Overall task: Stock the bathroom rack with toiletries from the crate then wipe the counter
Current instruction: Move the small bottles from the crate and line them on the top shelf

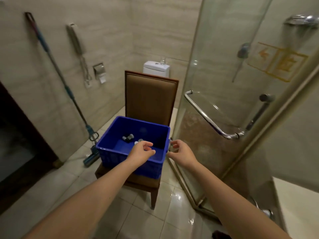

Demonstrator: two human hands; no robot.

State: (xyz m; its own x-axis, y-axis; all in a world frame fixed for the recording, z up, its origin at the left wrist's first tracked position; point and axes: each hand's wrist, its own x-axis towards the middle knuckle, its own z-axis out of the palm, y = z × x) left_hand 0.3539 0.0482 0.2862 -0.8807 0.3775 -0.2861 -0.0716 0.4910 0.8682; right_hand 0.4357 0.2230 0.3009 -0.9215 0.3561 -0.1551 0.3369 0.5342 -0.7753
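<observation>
A blue plastic crate [110, 135] stands on the seat of a brown chair [150, 97]. Small dark bottles with grey caps [128, 137] lie on its floor, and a pale item [140, 140] lies beside them. My left hand [141, 152] hovers over the crate's near rim with fingers loosely curled, holding nothing. My right hand [181, 152] hangs just outside the crate's right wall, fingers relaxed and empty. The edge of a white counter [296, 204] shows at the lower right.
A glass shower door [224, 83] with a chrome bar handle [210, 119] stands close on the right. A mop [69, 94] leans on the left wall beside a dark cabinet [19, 135]. A toilet cistern [155, 68] sits behind the chair. The floor tiles look wet.
</observation>
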